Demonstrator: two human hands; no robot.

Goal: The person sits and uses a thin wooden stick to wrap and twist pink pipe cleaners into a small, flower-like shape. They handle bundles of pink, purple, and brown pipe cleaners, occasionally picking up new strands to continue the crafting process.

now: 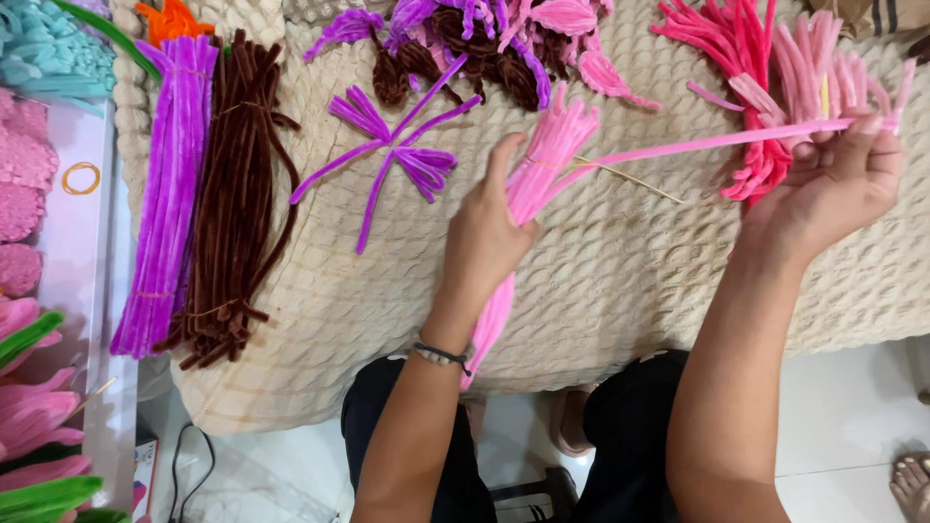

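Observation:
My left hand [484,237] grips a bundle of pink pipe cleaners [544,160] over a cream knitted blanket [601,281]. My right hand [838,184] pinches the end of a single pink pipe cleaner [697,143] that stretches leftward to the bundle. A thin wooden stick [630,180] lies just below that strand. A purple pipe-cleaner shape with looped petals [392,150] lies to the left of my left hand.
Bundles of purple [170,194] and brown [237,203] pipe cleaners lie at the left. Hot-pink and light-pink bundles [775,68] sit at the top right, purple and brown shapes [465,44] at the top. Pink and green flower pieces [34,416] fill the left edge.

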